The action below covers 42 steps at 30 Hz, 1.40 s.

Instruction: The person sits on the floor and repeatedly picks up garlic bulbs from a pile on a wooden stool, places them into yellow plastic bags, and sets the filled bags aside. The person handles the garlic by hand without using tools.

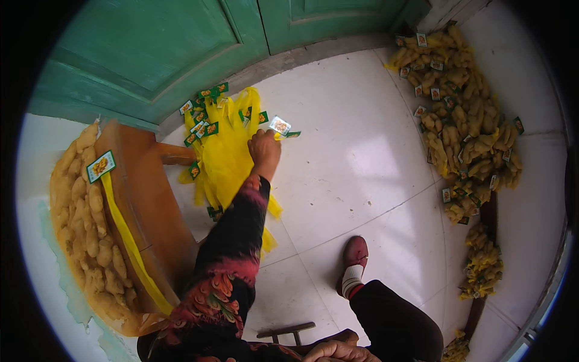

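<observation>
My left hand (264,151) is stretched out over a pile of flat yellow mesh net bags (226,158) on the floor. Its fingers pinch a net bag close to a white-and-green printed tag (280,126). My right hand (341,352) is partly visible at the bottom edge, fingers curled; whether it holds anything is hidden. To the left, a large bag of ginger roots (86,217) lies against a wooden bench (149,194). Across the bench runs a yellow mesh strip (131,244) with a printed tag (101,166) at its upper end.
Many filled net bags of ginger (470,117) are heaped along the right wall, with smaller bundles (481,267) below. Green panelled doors (158,50) close off the far side. My shoe (356,251) stands on the tiled floor (334,181), near a metal bar (287,330).
</observation>
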{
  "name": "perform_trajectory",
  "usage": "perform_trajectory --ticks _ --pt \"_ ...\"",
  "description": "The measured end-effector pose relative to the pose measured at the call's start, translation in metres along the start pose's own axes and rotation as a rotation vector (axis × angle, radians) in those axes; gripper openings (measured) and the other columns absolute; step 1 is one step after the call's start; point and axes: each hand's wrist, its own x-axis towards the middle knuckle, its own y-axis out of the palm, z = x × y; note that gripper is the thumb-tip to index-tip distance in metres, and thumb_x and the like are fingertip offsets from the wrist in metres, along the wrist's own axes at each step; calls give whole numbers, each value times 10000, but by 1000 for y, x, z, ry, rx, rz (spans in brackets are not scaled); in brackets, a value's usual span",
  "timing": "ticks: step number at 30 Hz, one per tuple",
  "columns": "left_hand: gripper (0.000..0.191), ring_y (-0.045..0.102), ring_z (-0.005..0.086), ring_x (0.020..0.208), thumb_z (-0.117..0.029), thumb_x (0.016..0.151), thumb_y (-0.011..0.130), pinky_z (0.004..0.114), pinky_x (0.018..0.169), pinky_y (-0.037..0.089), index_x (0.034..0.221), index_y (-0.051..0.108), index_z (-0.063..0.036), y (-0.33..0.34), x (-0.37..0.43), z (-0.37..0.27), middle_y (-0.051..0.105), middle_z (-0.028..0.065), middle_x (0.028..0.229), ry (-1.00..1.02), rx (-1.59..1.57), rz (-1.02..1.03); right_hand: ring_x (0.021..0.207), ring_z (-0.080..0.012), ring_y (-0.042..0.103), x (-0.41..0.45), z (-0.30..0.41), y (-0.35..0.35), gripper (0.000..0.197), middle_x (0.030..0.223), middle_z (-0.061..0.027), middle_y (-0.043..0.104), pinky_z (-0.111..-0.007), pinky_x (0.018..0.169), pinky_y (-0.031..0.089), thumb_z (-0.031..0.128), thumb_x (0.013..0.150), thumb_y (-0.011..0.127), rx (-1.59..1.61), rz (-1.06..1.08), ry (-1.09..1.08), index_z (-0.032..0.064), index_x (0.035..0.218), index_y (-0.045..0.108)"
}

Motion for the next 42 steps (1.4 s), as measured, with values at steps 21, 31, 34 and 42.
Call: perform_trajectory --ticks 21,31,34,42 --pt "397 528 224 674 -264 836 634 323 627 410 1135 552 -16 -227 -102 27 547 87 740 -319 -739 -625 766 -90 573 -25 -37 9 197 920 -33 616 -216 721 458 190 946 522 -38 104 77 27 1039 580" --pt "254 536 300 1009 -157 807 605 446 850 406 1052 615 -89 5 -50 10 636 107 969 202 -34 105 789 -99 582 -19 -23 -5 228 946 -56 623 -231 732 476 177 952 517 -9 92 7 -5 1075 578" --pt "194 541 304 1010 -98 788 581 440 867 370 981 589 -97 37 -67 -4 610 108 986 440 -95 77 781 -96 581 -14 -20 -7 223 938 -54 624 -225 727 476 177 950 519 -4 69 -8 -5 1062 584" --pt "171 546 284 995 -149 806 562 416 866 355 954 635 -103 18 -112 86 596 106 996 -120 303 126 772 -89 583 -12 -16 -3 218 928 -53 626 -222 720 480 178 944 531 -20 63 17 -4 1047 591"
